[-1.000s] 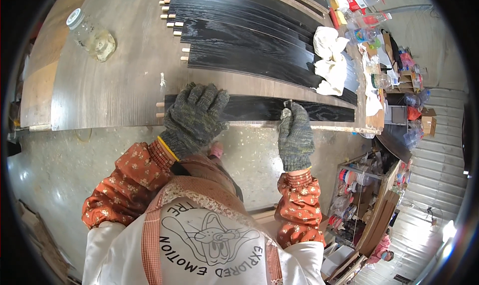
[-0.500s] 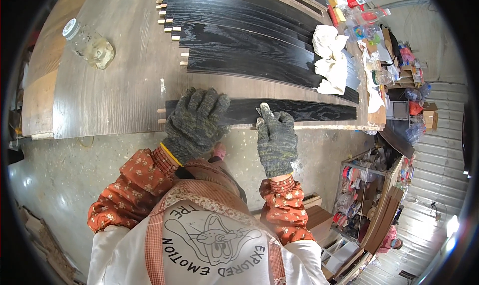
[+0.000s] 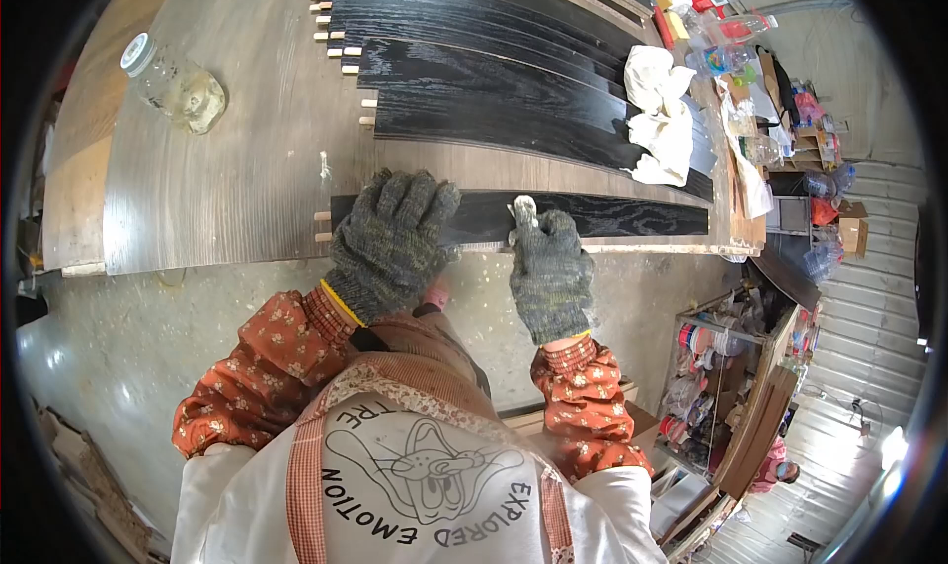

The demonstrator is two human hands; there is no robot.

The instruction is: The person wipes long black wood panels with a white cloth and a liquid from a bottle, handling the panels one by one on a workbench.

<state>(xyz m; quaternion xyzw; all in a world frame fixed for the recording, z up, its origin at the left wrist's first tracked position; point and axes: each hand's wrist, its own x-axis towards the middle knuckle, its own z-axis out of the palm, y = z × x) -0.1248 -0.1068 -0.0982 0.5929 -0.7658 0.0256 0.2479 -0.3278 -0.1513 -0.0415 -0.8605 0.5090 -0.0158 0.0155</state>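
A narrow black wood-grain board (image 3: 622, 218) lies along the near edge of the workbench, with two pale dowels (image 3: 323, 226) sticking out of its left end. My left hand (image 3: 393, 243), in a grey knitted glove, rests on the board near that end, fingers stretched out over it. Against the board's middle is my right hand (image 3: 551, 273), gloved the same way, its fingers curled in and the whitened tip of one glove finger on the black face. Whatever those fingers pinch is too small to make out.
Several black boards (image 3: 494, 90) with dowelled ends lie farther back. A crumpled white cloth (image 3: 660, 120) sits on their right ends. On the left stands a lidded jar (image 3: 176, 85) of pale liquid. Plastic bottles (image 3: 731, 31) crowd the far right. A loaded shelf rack (image 3: 716, 366) stands beyond the bench.
My right hand has shifted very slightly to the right along the board, and its forearm has swung right. My left hand stays nearly in place on the board.
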